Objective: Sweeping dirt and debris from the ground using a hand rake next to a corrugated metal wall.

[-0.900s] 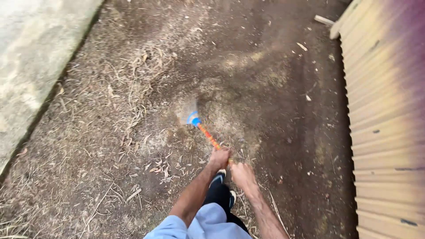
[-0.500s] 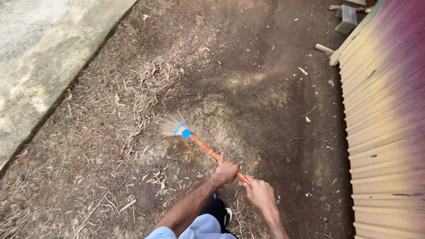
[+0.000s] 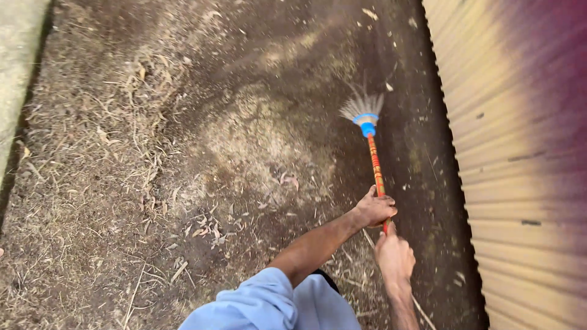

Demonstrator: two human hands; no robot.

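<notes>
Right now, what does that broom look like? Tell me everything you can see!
The broom has a long, thin orange-red stick with small patterned bands, a bright blue collar, and a fan of pale, stiff bristles spreading from it. It slants away from the person, bristles down on the dark dirt close to the corrugated metal wall. The left hand grips the stick higher up, and the right hand holds its near end just behind. The bristles look slightly blurred.
</notes>
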